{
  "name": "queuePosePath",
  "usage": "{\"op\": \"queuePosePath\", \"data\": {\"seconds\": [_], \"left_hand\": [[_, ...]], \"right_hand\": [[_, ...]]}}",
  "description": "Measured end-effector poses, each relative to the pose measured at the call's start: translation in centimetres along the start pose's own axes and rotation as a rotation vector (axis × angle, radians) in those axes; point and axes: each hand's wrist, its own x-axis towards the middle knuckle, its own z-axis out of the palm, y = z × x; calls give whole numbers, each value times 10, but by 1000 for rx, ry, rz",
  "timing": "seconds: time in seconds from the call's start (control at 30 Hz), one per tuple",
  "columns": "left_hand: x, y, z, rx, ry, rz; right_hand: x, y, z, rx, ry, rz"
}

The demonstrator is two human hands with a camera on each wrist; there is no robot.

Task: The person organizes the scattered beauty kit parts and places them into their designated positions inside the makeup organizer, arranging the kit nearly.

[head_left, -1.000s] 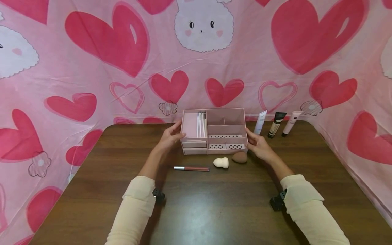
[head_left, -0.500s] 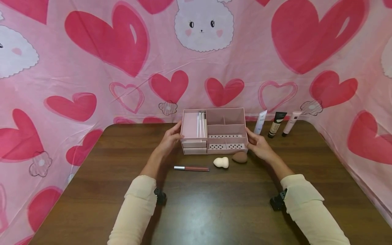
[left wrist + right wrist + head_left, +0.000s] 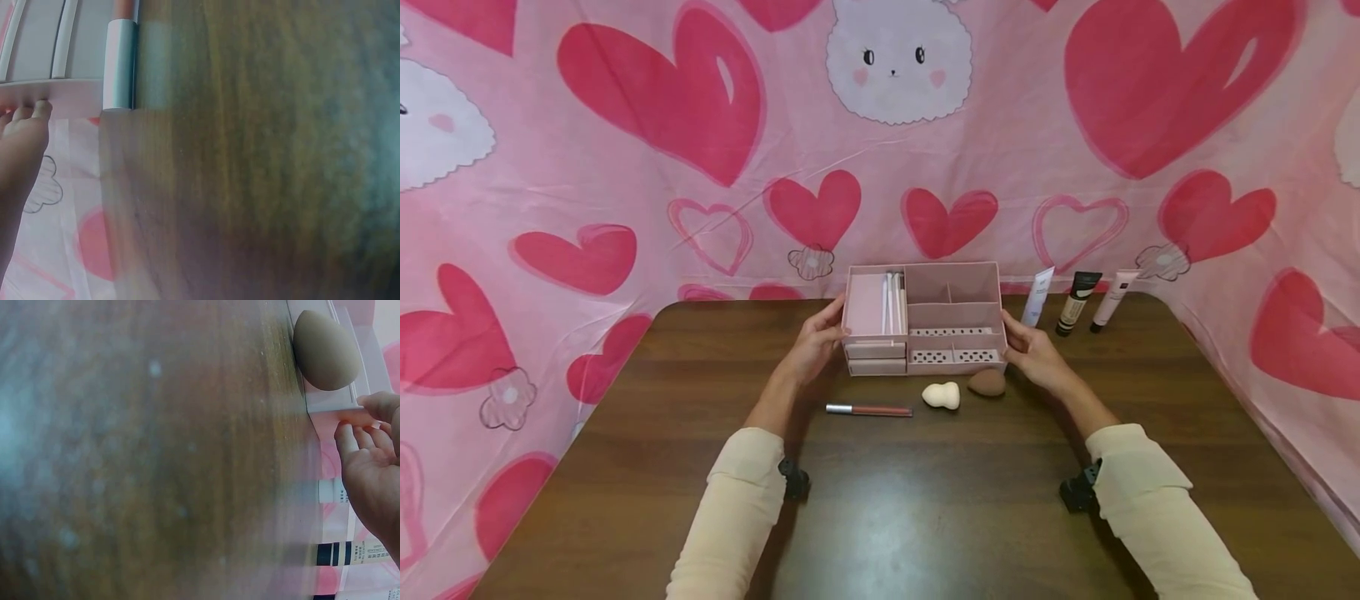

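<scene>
A pink makeup organizer [image 3: 955, 283] stands near the table's back edge, its front compartments lined with black-and-white spotted material. Slim makeup brushes [image 3: 893, 304] lie in its upper left section, above two small drawers [image 3: 877, 365]. My left hand [image 3: 811, 346] touches the organizer's left side; the left wrist view shows its fingertips [image 3: 42, 109] against the wall. At the opposite side, my right hand [image 3: 1036, 358] has extended fingers on the wall and its thumb by the front corner. In front lie a brown makeup sponge [image 3: 987, 382], a cream makeup sponge [image 3: 942, 395] and a lip gloss tube [image 3: 869, 410].
Right of the organizer stand a white tube [image 3: 1037, 297], a black and beige tube [image 3: 1078, 304] and a pink tube [image 3: 1115, 301]. A pink heart-patterned cloth [image 3: 895, 150] hangs behind the brown wooden table [image 3: 880, 508].
The left thumb has shifted off the organizer's front edge towards its side, and the left forearm has moved slightly right. The organizer, the right hand and the loose items look unmoved.
</scene>
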Motion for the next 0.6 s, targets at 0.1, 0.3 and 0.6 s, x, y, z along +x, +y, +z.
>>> {"op": "queuePosePath", "data": {"seconds": [0.1, 0.3, 0.6], "left_hand": [[-1, 0, 0, -5, 5, -4], [-1, 1, 1, -17, 18, -4], [0, 2, 4, -41, 30, 8]], "right_hand": [[0, 0, 0, 2, 3, -3], [1, -2, 1, -16, 6, -7], [-2, -8, 1, -248, 45, -15]]}}
